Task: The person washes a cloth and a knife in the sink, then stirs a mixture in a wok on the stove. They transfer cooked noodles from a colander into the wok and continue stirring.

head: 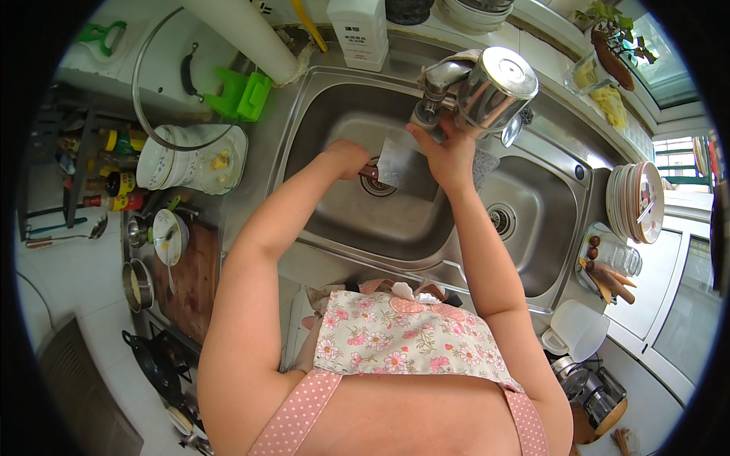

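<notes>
Over the left basin of a steel double sink, my left hand grips the dark wooden handle of a cleaver. The broad blade lies level with the basin and points right. My right hand is raised beside the faucet, thumb and fingers apart, near the faucet's outlet; part of its fingers is hidden behind a shiny metal cylinder. Whether it touches the faucet cannot be told. A grey cloth or sponge lies on the divider between the basins, just right of my right wrist.
Left of the sink stand stacked bowls, a glass lid and a green plastic holder. A wooden cutting board lies nearer. A white bottle stands behind the basin. Stacked plates and a plastic pitcher are at right.
</notes>
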Demonstrator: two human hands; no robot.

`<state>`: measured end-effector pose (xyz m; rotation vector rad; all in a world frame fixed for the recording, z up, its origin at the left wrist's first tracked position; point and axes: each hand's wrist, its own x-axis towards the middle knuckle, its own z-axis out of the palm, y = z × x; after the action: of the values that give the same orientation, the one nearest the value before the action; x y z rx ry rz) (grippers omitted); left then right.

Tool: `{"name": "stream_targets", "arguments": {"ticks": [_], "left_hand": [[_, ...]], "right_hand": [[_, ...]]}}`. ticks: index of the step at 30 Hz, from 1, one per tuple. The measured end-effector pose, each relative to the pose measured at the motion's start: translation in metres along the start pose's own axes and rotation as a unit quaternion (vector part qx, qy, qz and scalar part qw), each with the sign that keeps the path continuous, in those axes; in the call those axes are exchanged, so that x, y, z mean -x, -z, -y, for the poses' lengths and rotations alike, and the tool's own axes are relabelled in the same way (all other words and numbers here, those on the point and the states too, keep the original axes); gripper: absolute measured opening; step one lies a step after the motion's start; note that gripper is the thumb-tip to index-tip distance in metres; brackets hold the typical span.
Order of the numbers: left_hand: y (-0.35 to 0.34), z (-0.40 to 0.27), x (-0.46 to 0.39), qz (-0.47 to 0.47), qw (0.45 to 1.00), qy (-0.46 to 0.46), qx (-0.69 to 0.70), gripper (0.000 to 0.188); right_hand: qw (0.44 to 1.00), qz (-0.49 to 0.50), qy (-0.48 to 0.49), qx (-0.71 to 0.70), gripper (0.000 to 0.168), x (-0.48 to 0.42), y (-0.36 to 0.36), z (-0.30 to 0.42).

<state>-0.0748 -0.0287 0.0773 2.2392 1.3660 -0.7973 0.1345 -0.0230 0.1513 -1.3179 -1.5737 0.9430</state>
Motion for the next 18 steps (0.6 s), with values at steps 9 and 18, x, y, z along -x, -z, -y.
{"name": "stream_targets", "arguments": {"ticks": [9, 18], "left_hand": [[-0.0037, 0.0015, -0.0019, 0.004, 1.0, 0.003, 0.003, 0.018], [-0.0042, 0.0019, -0.0024, 0.009, 1.0, 0.004, 0.006, 0.019]], "right_hand": [[0.999, 0.008, 0.009, -0.039, 0.064, -0.0017, -0.003, -0.0086], [0.991, 0.035, -0.049, -0.122, 0.071, -0.0019, -0.001, -0.0031]]}}
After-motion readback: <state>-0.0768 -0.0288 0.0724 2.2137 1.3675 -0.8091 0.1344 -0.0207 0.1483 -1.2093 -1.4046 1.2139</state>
